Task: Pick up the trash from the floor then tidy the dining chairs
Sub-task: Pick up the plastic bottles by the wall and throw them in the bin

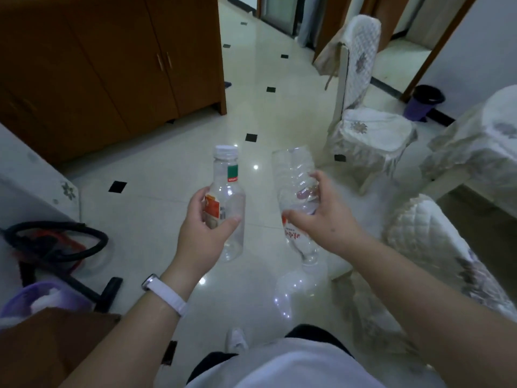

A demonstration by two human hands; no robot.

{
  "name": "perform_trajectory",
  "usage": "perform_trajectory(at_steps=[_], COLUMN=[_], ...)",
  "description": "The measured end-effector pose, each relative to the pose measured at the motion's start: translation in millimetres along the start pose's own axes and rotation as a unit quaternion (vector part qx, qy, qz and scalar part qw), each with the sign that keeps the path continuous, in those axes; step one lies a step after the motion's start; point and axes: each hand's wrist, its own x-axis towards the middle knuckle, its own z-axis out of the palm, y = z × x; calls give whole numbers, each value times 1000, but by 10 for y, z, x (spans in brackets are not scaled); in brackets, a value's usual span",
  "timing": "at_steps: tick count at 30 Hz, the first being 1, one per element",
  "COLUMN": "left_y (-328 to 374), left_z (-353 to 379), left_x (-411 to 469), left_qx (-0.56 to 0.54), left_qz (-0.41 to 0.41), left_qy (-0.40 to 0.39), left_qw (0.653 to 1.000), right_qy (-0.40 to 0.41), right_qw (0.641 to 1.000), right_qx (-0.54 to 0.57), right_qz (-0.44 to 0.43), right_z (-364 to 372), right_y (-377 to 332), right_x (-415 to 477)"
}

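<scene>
Two hands are full, left of the white-covered chair. The left hand wraps fingers and thumb round a capped bottle, upright, farther from the chair. The right hand clasps a crumpled bottle, neck down, nearer the chair, above the floor.

Home dining area, seen from where I stand. A glossy cream tiled floor with small black insets runs towards open doorways. A tall wooden cabinet stands to my left. To my right are dining chairs in quilted, flower-embroidered covers, with a purple bucket by the wall beyond them
</scene>
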Motion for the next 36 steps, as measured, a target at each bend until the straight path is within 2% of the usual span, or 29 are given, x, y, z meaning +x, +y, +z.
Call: perform_trajectory(at_steps=[9, 17, 21, 24, 36], left_y=[101, 275, 588, 819, 1030], left_z=[240, 735, 1075, 1373, 2230], left_x=[1199, 2620, 3389, 3925, 5614], left_qx=[22, 69, 90, 91, 89], left_qz=[-5, -24, -14, 2, 24], left_qy=[-60, -69, -71, -79, -168], left_qw=[998, 995, 993, 993, 981], right_qy=[76, 55, 43, 69, 137], right_qw=[995, 993, 995, 994, 981], right_qx=[14, 54, 53, 63, 59], right_qz=[62, 89, 75, 58, 124], right_z=[-152, -178, -519, -862, -1392], right_y=[122, 426, 304, 231, 418], right_x=[1127, 2699, 3517, 4081, 5403])
